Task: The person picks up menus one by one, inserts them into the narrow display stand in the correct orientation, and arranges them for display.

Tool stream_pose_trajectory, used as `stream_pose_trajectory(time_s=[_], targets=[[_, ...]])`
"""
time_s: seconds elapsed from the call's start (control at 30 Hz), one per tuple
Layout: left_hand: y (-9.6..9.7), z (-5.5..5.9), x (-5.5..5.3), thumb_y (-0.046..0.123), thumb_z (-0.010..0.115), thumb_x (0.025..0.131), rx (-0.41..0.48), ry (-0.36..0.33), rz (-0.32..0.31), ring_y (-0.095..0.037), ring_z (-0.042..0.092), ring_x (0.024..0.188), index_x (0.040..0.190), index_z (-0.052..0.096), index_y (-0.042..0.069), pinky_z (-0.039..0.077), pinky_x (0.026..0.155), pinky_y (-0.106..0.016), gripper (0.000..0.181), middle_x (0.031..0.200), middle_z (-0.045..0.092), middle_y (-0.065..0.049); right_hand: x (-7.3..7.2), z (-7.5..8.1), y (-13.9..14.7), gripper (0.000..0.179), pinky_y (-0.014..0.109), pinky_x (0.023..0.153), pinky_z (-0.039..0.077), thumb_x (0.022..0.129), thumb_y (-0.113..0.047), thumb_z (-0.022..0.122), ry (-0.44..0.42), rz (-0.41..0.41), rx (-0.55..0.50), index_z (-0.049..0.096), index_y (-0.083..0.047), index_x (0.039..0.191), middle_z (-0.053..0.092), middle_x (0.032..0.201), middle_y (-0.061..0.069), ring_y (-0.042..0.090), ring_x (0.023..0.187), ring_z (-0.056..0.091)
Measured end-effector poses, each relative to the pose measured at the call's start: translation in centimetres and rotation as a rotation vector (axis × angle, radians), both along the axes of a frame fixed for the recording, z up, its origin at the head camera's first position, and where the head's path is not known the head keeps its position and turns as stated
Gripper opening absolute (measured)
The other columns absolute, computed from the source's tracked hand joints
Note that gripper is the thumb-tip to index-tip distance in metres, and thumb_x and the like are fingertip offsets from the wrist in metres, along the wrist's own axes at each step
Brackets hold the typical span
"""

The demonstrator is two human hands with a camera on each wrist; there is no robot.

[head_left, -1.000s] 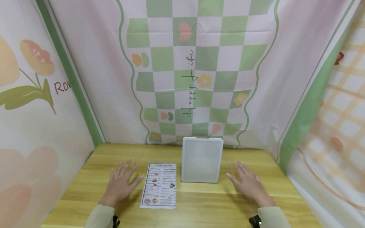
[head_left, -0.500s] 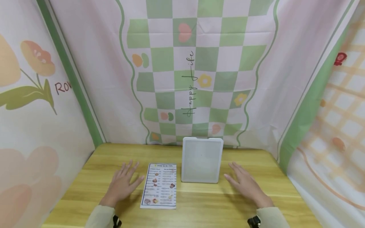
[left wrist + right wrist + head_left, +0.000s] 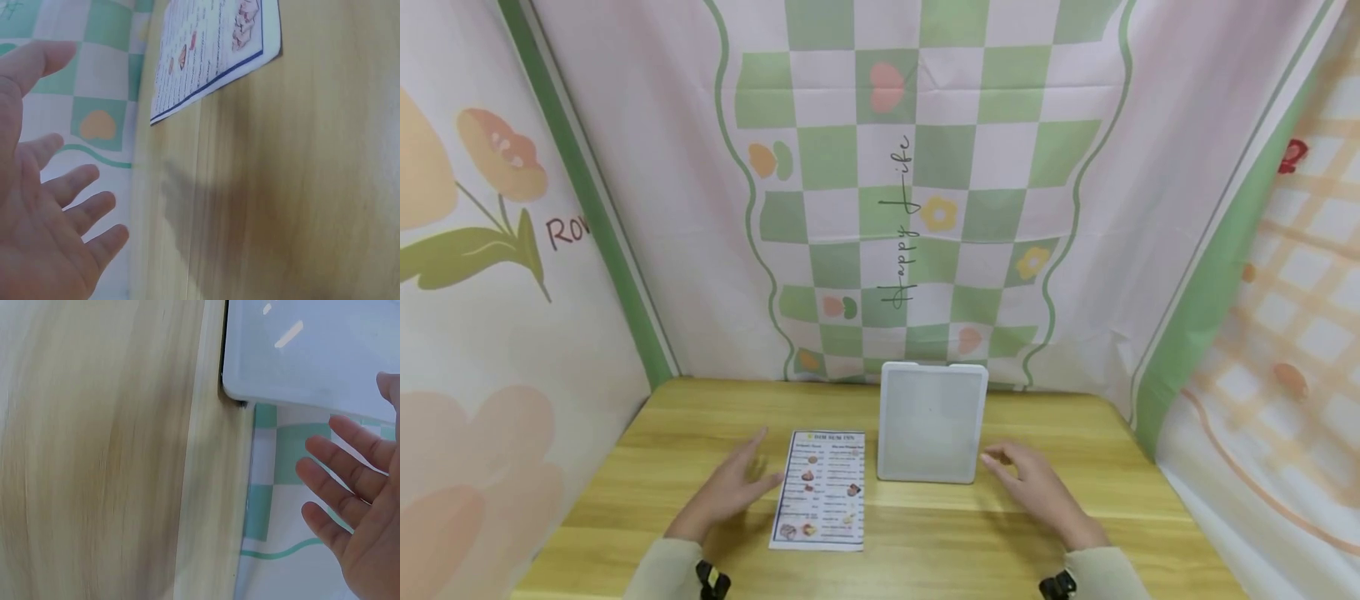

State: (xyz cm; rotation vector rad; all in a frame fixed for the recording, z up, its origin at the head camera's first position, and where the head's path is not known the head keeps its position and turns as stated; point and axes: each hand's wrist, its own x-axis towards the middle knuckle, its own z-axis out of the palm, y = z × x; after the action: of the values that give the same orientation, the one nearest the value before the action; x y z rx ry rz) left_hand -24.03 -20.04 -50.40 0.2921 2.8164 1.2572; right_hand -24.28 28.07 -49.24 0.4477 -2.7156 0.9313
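A printed menu sheet (image 3: pixel 831 492) headed "DIM SUM INN" lies flat on the wooden table (image 3: pixel 917 542). To its right and a little behind it stands a white-framed upright panel (image 3: pixel 931 425) with a blank grey face. My left hand (image 3: pixel 724 493) hovers by the menu's left side, fingers extended and thumb near the paper; the left wrist view shows the palm with nothing in it. Just right of the panel is my right hand (image 3: pixel 1037 492), its fingers loosely bent and holding nothing. In the right wrist view, the fingertips (image 3: pixel 319 447) sit close to the panel's edge, apparently apart from it.
A cloth curtain (image 3: pixel 827 158) with green checks and "Happy Life" hangs behind the table's back edge. Printed cloth walls (image 3: pixel 467 350) close in the left side, and an orange-checked one (image 3: pixel 1292 292) the right. Dark straps (image 3: pixel 711 579) circle both wrists.
My right hand has moved left toward the panel, and its fingers have bent. The left hand has turned onto its side, thumb nearer the menu. Menu and panel have stayed put.
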Motion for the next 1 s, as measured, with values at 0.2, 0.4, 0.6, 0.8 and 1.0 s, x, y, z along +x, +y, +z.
stream_pose_trajectory(time_s=[0.2,0.4,0.6,0.8,1.0], targets=[[0.4,0.1,0.0,0.05,0.071,0.09,0.05,-0.061,0.019,-0.049,0.029,0.141,0.159,0.024,0.01,0.026,0.107,-0.07,0.093,0.159,0.026,-0.024,0.1,0.0,-1.1,0.024,0.048,0.091,0.052,0.101,-0.027,0.063,-0.051,0.032,-0.043,0.073,-0.009,0.113,0.072,0.106,-0.005,0.019,0.101,0.066],[0.8,0.0,-0.2,0.046,0.074,0.089,0.141,-0.121,0.072,-0.046,0.05,0.127,0.157,0.032,0.009,0.045,0.097,-0.062,0.088,0.15,0.041,-0.025,0.2,0.3,-2.3,0.033,0.048,0.089,0.052,0.102,-0.034,0.06,-0.139,0.114,-0.051,0.072,-0.008,0.119,0.071,0.116,0.004,0.022,0.101,0.065],[0.9,-0.3,-0.7,0.044,0.075,0.089,0.142,-0.159,0.104,-0.037,0.059,0.115,0.15,0.043,0.007,0.051,0.091,-0.056,0.079,0.134,0.058,-0.017,0.0,0.1,-3.7,0.04,0.046,0.09,0.052,0.104,-0.039,0.055,-0.243,0.199,-0.052,0.068,-0.008,0.126,0.068,0.122,0.006,0.027,0.107,0.064],[0.9,-0.6,-1.0,0.036,0.076,0.09,0.174,-0.194,0.117,-0.025,0.066,0.092,0.143,0.051,0.003,0.057,0.078,-0.044,0.067,0.12,0.063,-0.013,-0.3,-0.4,-5.5,0.043,0.054,0.098,0.047,0.104,-0.04,0.054,-0.313,0.235,-0.125,0.065,-0.006,0.129,0.065,0.127,0.011,0.034,0.118,0.06],[1.1,-0.9,-1.1,0.03,0.075,0.091,0.221,-0.23,0.143,-0.024,0.067,0.089,0.138,0.054,-0.002,0.058,0.074,-0.041,0.062,0.114,0.066,-0.014,-0.7,-1.0,-7.3,0.039,0.049,0.094,0.05,0.104,-0.031,0.057,-0.323,0.299,-0.141,0.065,0.0,0.126,0.067,0.121,0.012,0.031,0.109,0.063]])
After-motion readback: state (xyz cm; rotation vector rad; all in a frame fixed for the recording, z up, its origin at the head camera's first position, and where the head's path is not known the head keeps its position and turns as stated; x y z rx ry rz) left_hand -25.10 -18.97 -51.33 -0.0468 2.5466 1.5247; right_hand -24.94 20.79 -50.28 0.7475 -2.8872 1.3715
